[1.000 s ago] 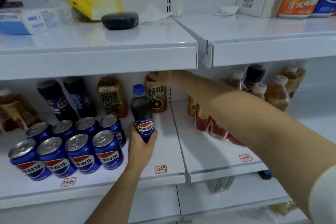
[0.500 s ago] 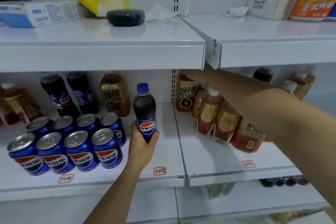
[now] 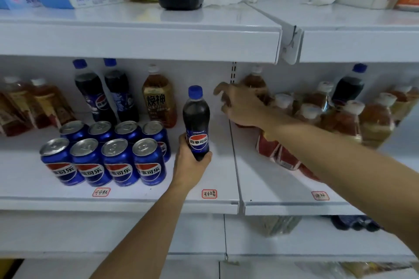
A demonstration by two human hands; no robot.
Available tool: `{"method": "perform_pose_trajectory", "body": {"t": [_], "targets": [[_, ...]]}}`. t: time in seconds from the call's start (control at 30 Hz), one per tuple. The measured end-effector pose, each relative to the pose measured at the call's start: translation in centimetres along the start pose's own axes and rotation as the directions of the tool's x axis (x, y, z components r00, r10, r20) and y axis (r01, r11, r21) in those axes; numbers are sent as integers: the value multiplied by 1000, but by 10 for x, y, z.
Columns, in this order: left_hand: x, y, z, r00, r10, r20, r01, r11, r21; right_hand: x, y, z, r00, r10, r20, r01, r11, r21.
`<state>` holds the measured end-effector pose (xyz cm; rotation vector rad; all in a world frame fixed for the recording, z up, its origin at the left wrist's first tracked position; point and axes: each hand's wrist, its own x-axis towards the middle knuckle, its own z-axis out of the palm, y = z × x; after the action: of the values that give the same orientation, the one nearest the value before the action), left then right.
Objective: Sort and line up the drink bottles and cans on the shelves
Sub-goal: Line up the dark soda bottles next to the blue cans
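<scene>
Eight blue Pepsi cans [image 3: 106, 154], labelled 百事可乐, in two rows on the left of the middle shelf [image 3: 127, 197], well back from its front edge. Behind: two Pepsi bottles [image 3: 104, 93] and an amber 焕神 bottle [image 3: 159, 97]. Just right of the cans, left hand [image 3: 191, 165] curled round the base of an upright Pepsi bottle [image 3: 196, 120]. Bare shelf beside it. Right hand [image 3: 238, 106], fingers spread and blurred, at an amber bottle [image 3: 256, 81]; grip unclear.
</scene>
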<state>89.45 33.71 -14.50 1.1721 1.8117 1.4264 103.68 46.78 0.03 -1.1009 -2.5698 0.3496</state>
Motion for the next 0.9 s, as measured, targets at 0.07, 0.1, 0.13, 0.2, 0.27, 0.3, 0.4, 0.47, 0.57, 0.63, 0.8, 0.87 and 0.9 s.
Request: {"method": "perform_pose_trajectory", "body": {"t": [0.07,0.1,0.13,0.2,0.27,0.3,0.4,0.47,0.57,0.63,0.8,0.87,0.9], "targets": [[-1,0,0,1000,14,-6,-14,1000,0,-25,-15,46,965,-40,260,-21,973,230],[-2,-1,-1,1000,21,-7,-21,1000,6,-34,-17,66,939,-37,343,-80,944,320],[-2,-1,-1,1000,24,-6,-24,1000,15,-38,-16,83,933,-25,360,-132,905,405],[-5,-3,-3,1000,20,-3,-20,998,58,-42,-14,106,952,-20,304,-151,836,528],[-11,-7,-6,999,43,-17,-41,991,129,-41,-13,122,974,-10,225,-118,826,551],[-15,-9,-8,998,59,-23,-55,985,166,-40,-13,127,980,-3,198,-110,823,558],[-21,-15,-11,998,51,-41,-40,971,237,-36,-15,134,986,15,167,-111,804,584],[-21,-18,-12,997,15,-69,4,965,263,-32,-17,138,990,29,138,-105,805,584],[-20,-19,-15,994,1,-105,28,959,282,-28,-21,144,992,56,110,-109,812,573],[-19,-19,-16,992,-7,-126,44,956,289,-26,-23,147,992,67,104,-114,816,566],[-18,-19,-13,990,-8,-138,51,950,308,-23,-24,146,993,51,107,-102,835,541],[-19,-18,-12,991,-10,-135,53,945,322,-22,-25,144,993,51,102,-97,846,524],[-21,-17,-12,992,-17,-123,58,939,339,-22,-27,142,994,50,101,-95,855,510]]}}
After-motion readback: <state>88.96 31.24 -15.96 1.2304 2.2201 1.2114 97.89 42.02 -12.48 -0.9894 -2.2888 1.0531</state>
